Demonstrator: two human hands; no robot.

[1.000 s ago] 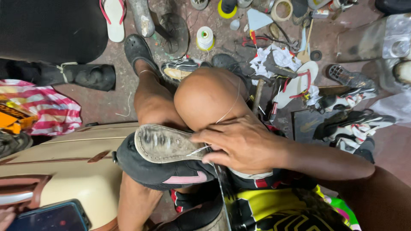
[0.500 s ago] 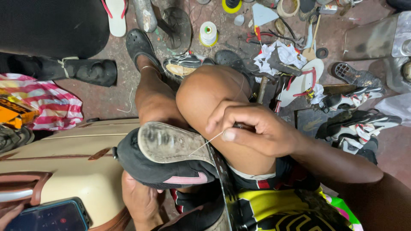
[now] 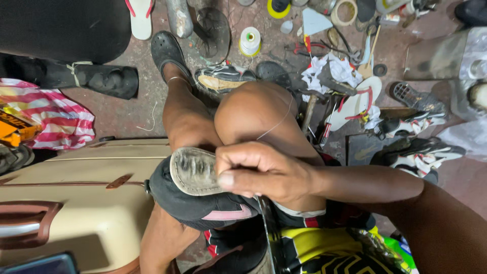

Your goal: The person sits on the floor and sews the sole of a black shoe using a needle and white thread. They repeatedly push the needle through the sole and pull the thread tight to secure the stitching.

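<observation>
A black shoe (image 3: 187, 205) with a pink stripe lies sole-up on my lap, its worn grey sole (image 3: 195, 170) facing me. My right hand (image 3: 264, 170) is clenched against the sole's right edge, pinching a thin pale thread (image 3: 276, 124) that runs up over my bent knee (image 3: 253, 114). My left forearm (image 3: 157, 238) reaches up under the shoe from below. The left hand itself is hidden beneath the shoe, so I cannot tell its grip.
A cream suitcase (image 3: 76, 203) lies at my left. The floor ahead holds a thread spool (image 3: 249, 40), red pliers (image 3: 304, 48), tape rolls (image 3: 347, 11), a white-and-red sandal (image 3: 355, 104), sneakers (image 3: 416, 152), a black boot (image 3: 96, 78) and striped cloth (image 3: 50, 119).
My right hand rose off the shoe, drawing the thread out toward the knee, then came back down into a fist at the sole's edge. My left hand slipped out of sight under the shoe.
</observation>
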